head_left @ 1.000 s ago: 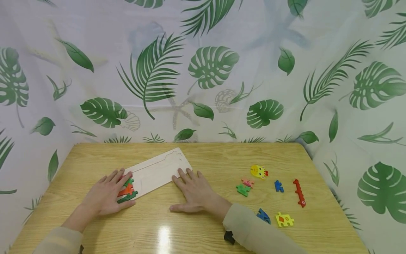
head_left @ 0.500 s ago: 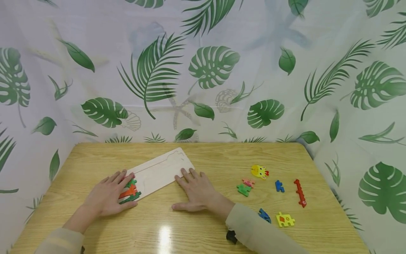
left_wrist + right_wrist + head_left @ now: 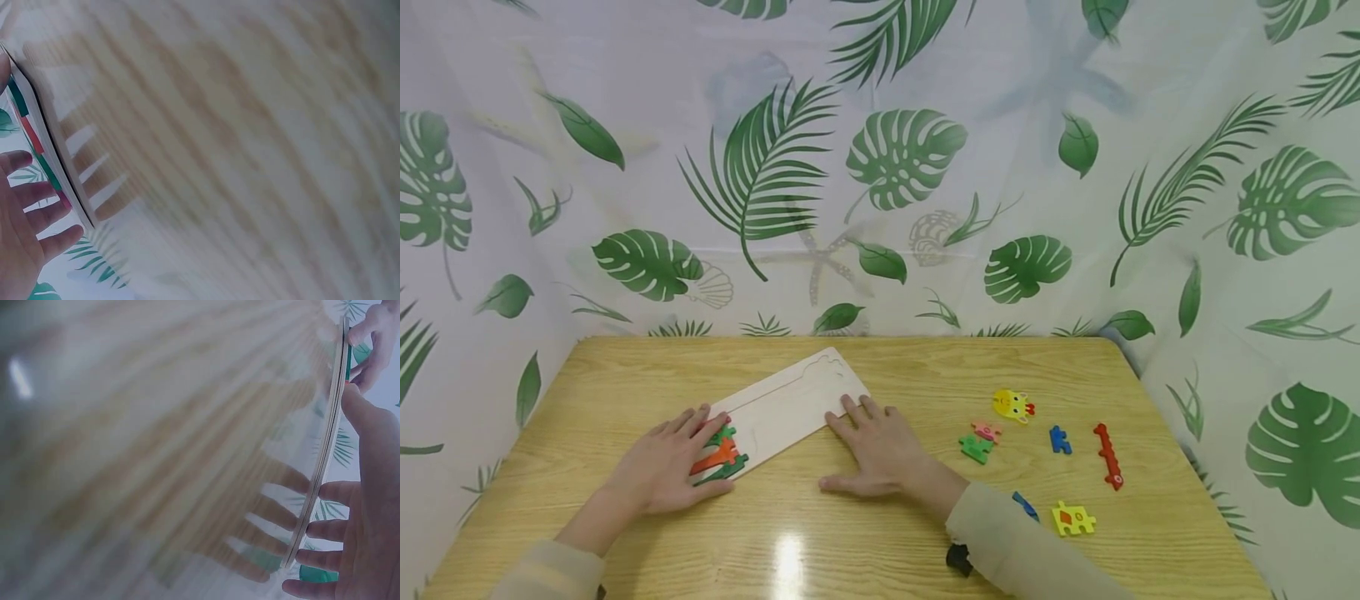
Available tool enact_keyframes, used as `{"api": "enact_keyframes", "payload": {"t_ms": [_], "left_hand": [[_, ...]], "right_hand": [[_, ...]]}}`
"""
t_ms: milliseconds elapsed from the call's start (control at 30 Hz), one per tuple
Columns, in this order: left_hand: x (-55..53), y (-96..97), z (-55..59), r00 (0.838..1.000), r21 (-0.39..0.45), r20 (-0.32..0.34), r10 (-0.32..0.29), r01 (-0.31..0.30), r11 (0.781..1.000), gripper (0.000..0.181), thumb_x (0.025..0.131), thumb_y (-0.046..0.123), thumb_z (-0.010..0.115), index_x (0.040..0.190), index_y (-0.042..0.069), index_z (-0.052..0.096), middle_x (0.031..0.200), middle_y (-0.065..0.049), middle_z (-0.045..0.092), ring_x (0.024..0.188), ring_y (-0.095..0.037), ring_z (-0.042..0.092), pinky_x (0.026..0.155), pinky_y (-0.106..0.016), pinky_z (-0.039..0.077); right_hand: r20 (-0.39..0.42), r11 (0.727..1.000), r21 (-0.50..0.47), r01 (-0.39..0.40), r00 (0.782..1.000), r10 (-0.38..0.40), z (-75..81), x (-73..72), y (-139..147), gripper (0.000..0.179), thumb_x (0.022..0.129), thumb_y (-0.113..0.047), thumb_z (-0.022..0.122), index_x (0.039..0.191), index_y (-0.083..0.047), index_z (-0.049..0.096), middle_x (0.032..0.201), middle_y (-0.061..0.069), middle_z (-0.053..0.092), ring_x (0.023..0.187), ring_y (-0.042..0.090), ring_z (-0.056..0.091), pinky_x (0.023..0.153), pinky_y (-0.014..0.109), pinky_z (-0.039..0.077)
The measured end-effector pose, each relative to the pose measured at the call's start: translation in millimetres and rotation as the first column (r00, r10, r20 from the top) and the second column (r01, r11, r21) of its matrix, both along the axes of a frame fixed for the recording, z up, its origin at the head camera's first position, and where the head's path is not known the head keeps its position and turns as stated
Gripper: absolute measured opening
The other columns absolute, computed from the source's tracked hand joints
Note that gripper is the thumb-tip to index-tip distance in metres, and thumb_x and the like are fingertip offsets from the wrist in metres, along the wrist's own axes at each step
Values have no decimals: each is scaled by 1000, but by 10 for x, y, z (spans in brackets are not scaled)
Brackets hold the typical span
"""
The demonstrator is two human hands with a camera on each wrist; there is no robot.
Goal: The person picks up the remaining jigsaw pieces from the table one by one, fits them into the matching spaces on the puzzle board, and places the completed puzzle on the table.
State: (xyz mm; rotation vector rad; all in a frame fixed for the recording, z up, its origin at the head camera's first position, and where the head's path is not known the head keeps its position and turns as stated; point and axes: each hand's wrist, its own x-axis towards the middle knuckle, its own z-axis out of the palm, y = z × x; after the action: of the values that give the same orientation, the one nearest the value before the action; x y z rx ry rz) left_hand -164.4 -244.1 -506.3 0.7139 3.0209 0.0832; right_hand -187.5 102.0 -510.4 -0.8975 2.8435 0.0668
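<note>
A pale wooden puzzle board (image 3: 790, 404) lies slantwise on the table, with shallow outlines cut into it. At its left end sit orange and green puzzle pieces (image 3: 722, 454), partly covered by my left hand (image 3: 662, 467). That hand lies over this end with its fingers spread and extended. My right hand (image 3: 883, 450) touches the near edge toward the board's right end with its fingertips, thumb stretched out over the table. The left wrist view shows the board (image 3: 47, 137) edge-on beside the left hand's spread fingers; in the right wrist view the right fingertips meet its edge (image 3: 315, 469).
Loose puzzle pieces lie at the right: a yellow giraffe head (image 3: 1012, 406), joined pink and green pieces (image 3: 977, 447), a small blue piece (image 3: 1060, 440), a long red piece (image 3: 1108, 457) and a yellow piece (image 3: 1072, 518). My right sleeve partly hides another blue piece (image 3: 1024, 505).
Both hands and the puzzle board have slid a little to the right together. The right sleeve now covers more of the lower blue piece. The other loose pieces stay put.
</note>
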Motion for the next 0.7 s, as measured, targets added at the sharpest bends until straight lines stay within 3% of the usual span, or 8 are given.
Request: {"api": "enact_keyframes", "payload": {"t_ms": [433,700], "left_hand": [[57,104,13,999,-25,7,-33,33,999,97,89,82,57,158,14,49,157,-24,54,141,-45,57,111,-60,51],[120,154,14,999,-10,34,-33,33,999,100,89,83,56,159,13,47,160,-26,51,143,-47,55,111,-61,50]], "right_hand": [[64,998,-45,47,997,-45,40,-23,122,97,92,-89,36,168,-27,31,176,12,27,160,39,33,122,61,39],[30,997,-64,49,998,-47,22,-33,160,95,92,-88,38,166,-27,37,173,14,33,157,38,40,118,60,44]]}}
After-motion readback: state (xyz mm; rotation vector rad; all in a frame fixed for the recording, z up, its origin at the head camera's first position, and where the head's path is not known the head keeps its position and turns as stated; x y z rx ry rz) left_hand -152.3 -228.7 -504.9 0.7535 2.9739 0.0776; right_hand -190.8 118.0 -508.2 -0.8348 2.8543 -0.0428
